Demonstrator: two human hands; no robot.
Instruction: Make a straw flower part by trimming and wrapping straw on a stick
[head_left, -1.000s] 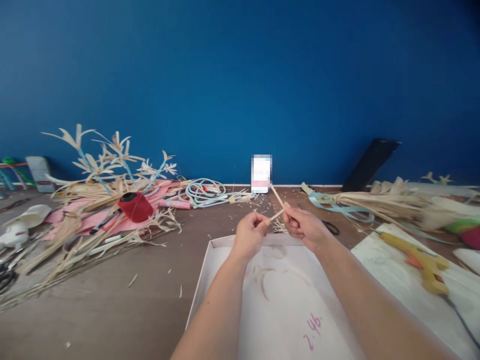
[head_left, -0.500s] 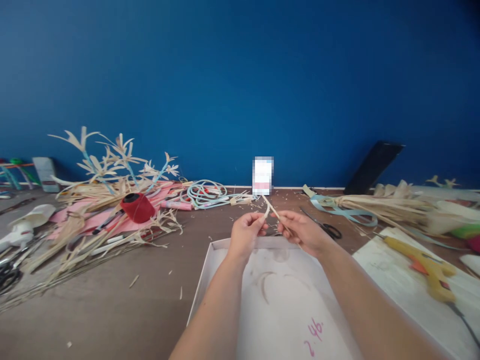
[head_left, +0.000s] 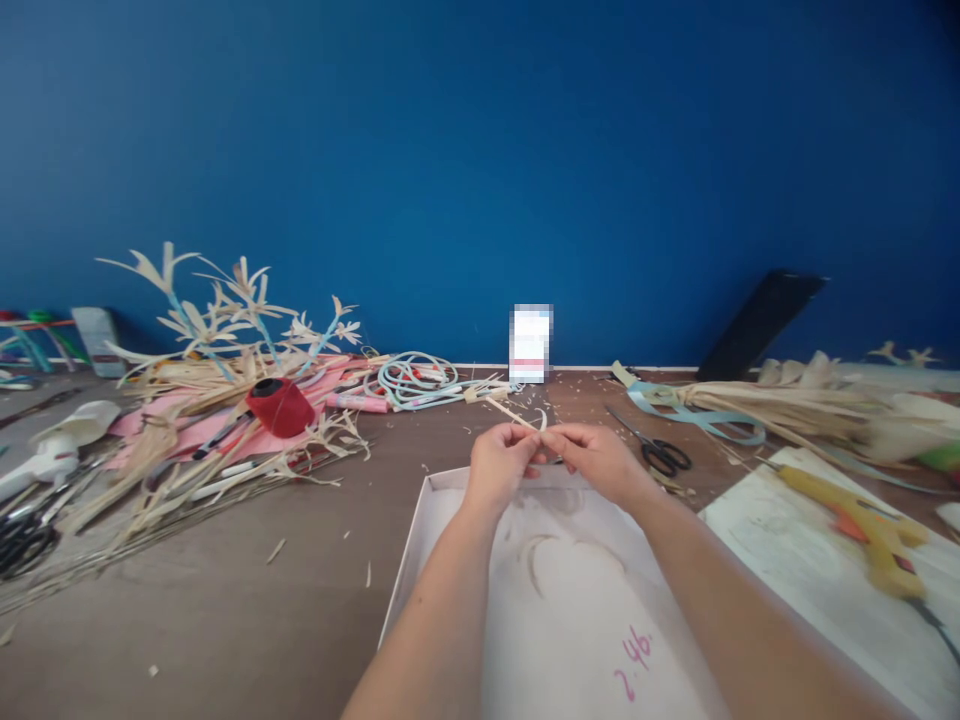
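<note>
Pinched between the fingertips of the left hand [head_left: 504, 465] and the right hand [head_left: 596, 460], thumbs and forefingers closed tight and meeting in the middle: a pale strip [head_left: 508, 411], slanting out of the grip, away and to the left. Also rising from the meeting point, a short curled end [head_left: 543, 419], too hidden at its base to tell whether part of the same strip. Below the grip and toward the body, a shallow white tray [head_left: 555, 590]. Around that, a brown tabletop [head_left: 225, 620], strewn with pale scraps [head_left: 277, 551] left of the grip. Near the grip on the right, black-handled scissors [head_left: 651, 446]; farther right, a yellow glue gun [head_left: 862, 515] on a white sheet [head_left: 765, 540]. Well left of the grip, a red spool [head_left: 281, 408] among dried strips [head_left: 150, 440], with pale blue-stemmed flowers [head_left: 201, 328] behind. Beyond the grip, a lit screen [head_left: 531, 345], pixelated past reading, against a plain blue wall [head_left: 480, 180]. Nearer than the grip, on the tray floor, handwritten pink figures [head_left: 634, 663], readable as 2.46
</note>
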